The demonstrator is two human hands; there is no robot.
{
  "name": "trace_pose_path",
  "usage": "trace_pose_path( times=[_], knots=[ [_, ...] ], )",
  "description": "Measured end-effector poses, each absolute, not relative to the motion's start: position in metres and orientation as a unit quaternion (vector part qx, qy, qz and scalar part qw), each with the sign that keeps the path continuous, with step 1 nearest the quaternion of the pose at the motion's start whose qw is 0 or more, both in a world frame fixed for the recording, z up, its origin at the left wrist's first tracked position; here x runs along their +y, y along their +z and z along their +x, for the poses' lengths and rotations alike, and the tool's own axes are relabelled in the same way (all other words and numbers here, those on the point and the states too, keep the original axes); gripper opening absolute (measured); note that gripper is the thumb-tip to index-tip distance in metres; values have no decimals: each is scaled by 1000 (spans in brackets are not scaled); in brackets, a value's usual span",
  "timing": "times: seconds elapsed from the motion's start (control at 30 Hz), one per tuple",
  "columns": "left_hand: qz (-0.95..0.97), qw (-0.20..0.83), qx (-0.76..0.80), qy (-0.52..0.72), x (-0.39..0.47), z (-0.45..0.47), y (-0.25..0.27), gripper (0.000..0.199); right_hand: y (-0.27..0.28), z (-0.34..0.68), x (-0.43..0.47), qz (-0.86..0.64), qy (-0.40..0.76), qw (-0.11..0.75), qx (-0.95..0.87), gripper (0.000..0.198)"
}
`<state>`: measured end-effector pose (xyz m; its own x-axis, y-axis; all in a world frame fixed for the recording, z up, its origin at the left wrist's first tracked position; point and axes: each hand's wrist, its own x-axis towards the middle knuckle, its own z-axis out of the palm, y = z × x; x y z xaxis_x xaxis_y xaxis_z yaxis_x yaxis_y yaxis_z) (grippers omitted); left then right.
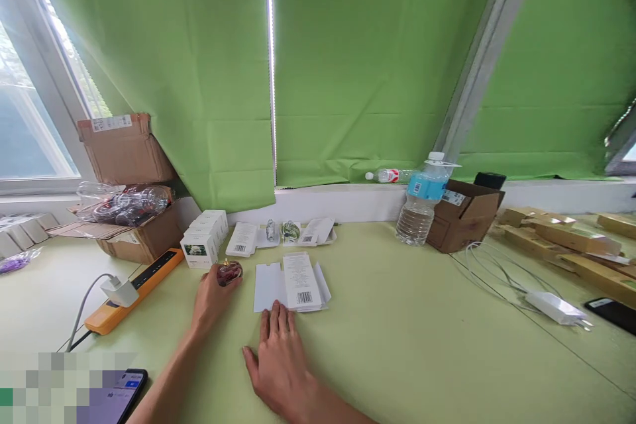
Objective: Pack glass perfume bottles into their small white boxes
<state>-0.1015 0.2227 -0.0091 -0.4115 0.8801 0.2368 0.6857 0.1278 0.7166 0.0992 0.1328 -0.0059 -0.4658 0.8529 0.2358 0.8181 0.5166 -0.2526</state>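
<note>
My left hand [213, 297] has its fingers around a small, round, dark red glass piece with a gold top [230, 273], standing on the table; it looks like a little bottle. Flat on the table, my right hand [283, 358] has its fingers stretched out, the tips touching the near edge of a white flattened carton [269, 288]. Beside that carton lies another folded white carton with a barcode [300, 278]. Behind them are a clear glass piece [270, 230] and a green glass piece [290, 232], among more flat cartons [243, 239].
Upright white boxes [201, 245] stand behind my left hand. To the left are an orange power strip [149, 278], a cardboard box [139, 238] and a phone [132, 387]. A water bottle [417, 218], a brown box [450, 225] and a charger with cable [554, 307] are on the right.
</note>
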Motion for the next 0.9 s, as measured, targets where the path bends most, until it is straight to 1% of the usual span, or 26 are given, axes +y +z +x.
trace_pose_path(
  times=[0.13,0.27,0.4,0.5,0.57,0.67,0.77,0.83,0.9],
  knots=[
    [523,90,751,392,218,-111,-10,42,-8,99,132,-491,51,170,-853,69],
    [518,65,765,378,219,-111,-12,49,-7,98,132,-500,54,163,-849,70],
    [528,50,761,373,220,-109,-13,62,-7,98,132,-502,42,158,-849,70],
    [520,38,755,398,219,-106,-11,75,-6,99,132,-500,40,161,-850,71],
    [510,19,752,417,217,-103,-7,79,-5,100,131,-498,48,160,-851,71],
    [515,-56,728,450,211,-95,3,71,-4,101,131,-494,59,162,-852,71],
    [542,-112,678,484,203,-81,17,53,-4,101,132,-493,54,161,-853,69],
    [580,-102,648,483,197,-69,23,37,-5,102,132,-491,47,160,-855,68],
    [623,-70,625,465,192,-56,26,27,-6,102,133,-486,41,163,-857,68]
  ],
)
